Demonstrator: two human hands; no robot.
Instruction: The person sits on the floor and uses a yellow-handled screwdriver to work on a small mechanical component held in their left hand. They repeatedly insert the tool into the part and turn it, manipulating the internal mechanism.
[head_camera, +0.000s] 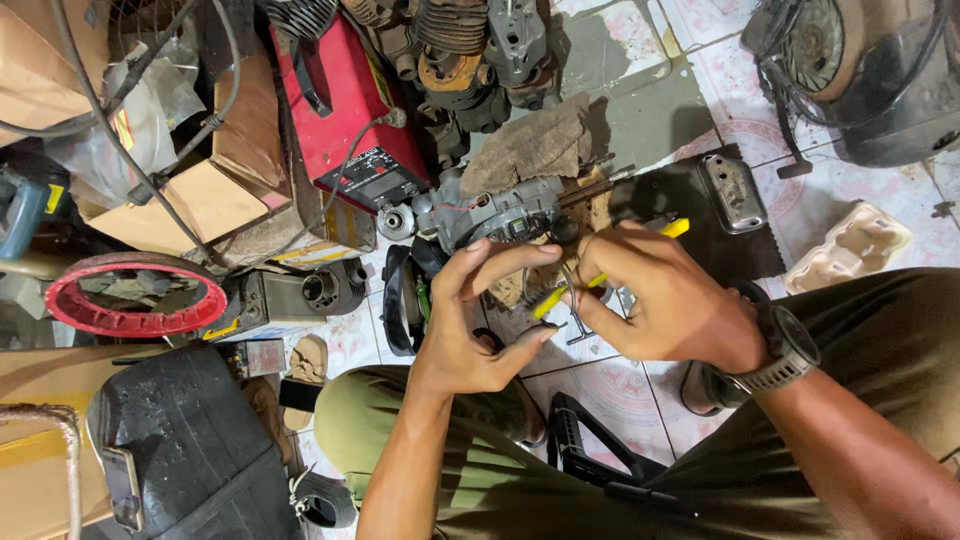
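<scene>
Here, low over the tiled floor (640, 385), the right hand (665, 300) grasps yellow-handled pliers (570, 292), tips pointing left. The left hand (475, 315) curls half-open opposite, thumb and fingers pinching near them, probably steadying a small part, just near of the grey engine casing (490, 215).

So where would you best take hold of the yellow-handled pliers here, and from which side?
By the yellow handles, coming from the lower right, as the right hand does. They slant from lower left to upper right with the working end hidden between the hands, near the left hand and the small engine.
</scene>
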